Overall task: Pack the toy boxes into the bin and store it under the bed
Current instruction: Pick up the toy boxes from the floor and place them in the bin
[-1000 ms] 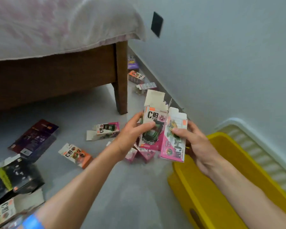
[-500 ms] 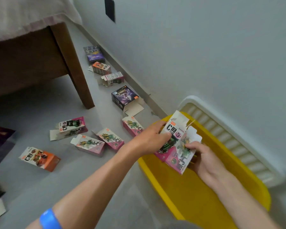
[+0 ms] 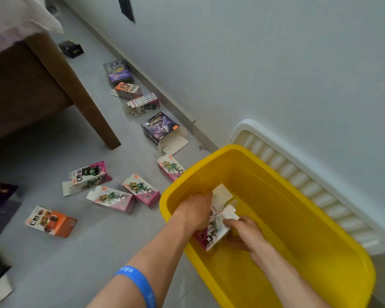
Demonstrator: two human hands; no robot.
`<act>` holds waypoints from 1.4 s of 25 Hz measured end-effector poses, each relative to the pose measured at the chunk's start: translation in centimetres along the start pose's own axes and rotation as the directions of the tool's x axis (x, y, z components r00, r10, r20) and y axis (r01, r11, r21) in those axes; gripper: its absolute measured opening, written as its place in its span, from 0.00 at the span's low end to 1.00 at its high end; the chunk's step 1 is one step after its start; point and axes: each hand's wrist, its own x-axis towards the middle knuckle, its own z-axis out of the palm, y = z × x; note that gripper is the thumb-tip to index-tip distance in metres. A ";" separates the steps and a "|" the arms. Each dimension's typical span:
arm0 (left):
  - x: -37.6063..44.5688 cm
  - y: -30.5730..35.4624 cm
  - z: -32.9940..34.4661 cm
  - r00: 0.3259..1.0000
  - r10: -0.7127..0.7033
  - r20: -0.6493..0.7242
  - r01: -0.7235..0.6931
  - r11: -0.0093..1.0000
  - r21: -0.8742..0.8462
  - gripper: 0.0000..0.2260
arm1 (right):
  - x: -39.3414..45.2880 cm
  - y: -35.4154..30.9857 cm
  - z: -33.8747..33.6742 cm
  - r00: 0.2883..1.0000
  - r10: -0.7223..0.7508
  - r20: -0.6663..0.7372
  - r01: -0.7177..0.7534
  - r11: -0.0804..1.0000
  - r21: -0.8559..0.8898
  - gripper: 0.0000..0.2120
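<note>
Reaching into the yellow bin (image 3: 320,230), we hold a small bundle of pink toy boxes (image 3: 213,232) between both hands. Our left hand (image 3: 195,213) curls over the top and left side of the bundle, fingers wrapped down onto it, while our right hand (image 3: 242,234) grips it from the right, thumb lying across the printed face. The white end flaps of the boxes stand open above our fingers. How many boxes we hold we cannot tell exactly; at least two show. The bundle sits low inside the bin, near its left wall, and whether it touches the bottom is hidden by our hands. A blue wristband (image 3: 138,283) circles our left forearm.

Just outside the bin's left rim, more boxes lie on the grey floor (image 3: 53,263): a pink box (image 3: 170,167) touching or nearly touching the rim, two pink boxes side by side (image 3: 125,195), and a pink-and-white one with a dark car picture (image 3: 89,174). An orange box (image 3: 50,221) lies farther left. A row runs along the wall: a purple box with open flap (image 3: 159,128), a white-and-pink box (image 3: 143,104), an orange-topped box (image 3: 128,90), another purple box (image 3: 118,71).

A white ribbed lid (image 3: 298,174) leans between bin and wall. The wooden bed leg (image 3: 76,92) stands to the upper left.
</note>
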 end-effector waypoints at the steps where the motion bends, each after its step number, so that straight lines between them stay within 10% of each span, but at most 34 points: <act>1: 0.1 -0.1 0.3 1.000 0.001 -0.009 -0.001 0.999 0.033 0.30 | 0.4 0.1 0.2 1.000 0.007 -0.004 -0.007 1.000 -0.024 0.09; 5: 0.3 -0.3 0.0 0.997 0.058 -0.055 -0.052 0.993 0.106 0.26 | 1.8 0.8 0.7 0.996 -0.077 -0.049 0.062 0.964 -0.259 0.12; 14: -0.7 -2.5 -0.3 0.948 -0.022 0.319 -0.063 0.965 0.254 0.13 | 2.5 1.5 3.1 0.996 0.052 -0.072 -0.042 0.991 0.127 0.04; 18: -2.4 -4.4 -1.4 0.952 0.000 0.305 -0.061 0.980 0.188 0.16 | 0.4 0.1 4.3 0.986 -0.104 -0.126 0.071 0.967 -0.244 0.10; 21: -4.7 -6.3 -3.1 0.978 0.187 -0.093 -0.203 0.955 -0.217 0.15 | -2.8 -2.4 4.7 0.797 -0.575 -0.184 0.396 0.728 -0.559 0.11; 24: -8.0 -9.4 -3.5 0.724 -0.246 -0.644 -0.352 0.671 -0.653 0.07 | -7.1 -7.3 7.8 0.514 -0.857 -0.039 0.729 0.460 -0.507 0.09; 26: -9.2 -13.1 -2.2 0.580 -0.548 -0.603 -0.317 0.530 -0.787 0.08 | -9.3 -10.6 11.4 0.348 -0.932 0.096 0.819 0.253 -0.514 0.08; 28: -9.6 -17.2 0.5 0.605 -0.638 -0.477 -0.038 0.575 -0.818 0.13 | -10.7 -12.8 15.8 0.275 -0.929 0.248 0.843 0.109 -0.526 0.08; 31: -8.4 -20.3 4.6 0.775 -0.583 -0.244 0.339 0.710 -0.618 0.26 | -10.3 -14.0 21.3 0.413 -0.764 0.496 0.779 0.013 -0.627 0.18; 35: -5.6 -21.6 6.7 0.850 -0.520 -0.084 0.408 0.752 -0.518 0.29 | -7.2 -14.4 25.1 0.745 -0.392 0.539 0.527 -0.149 -0.837 0.36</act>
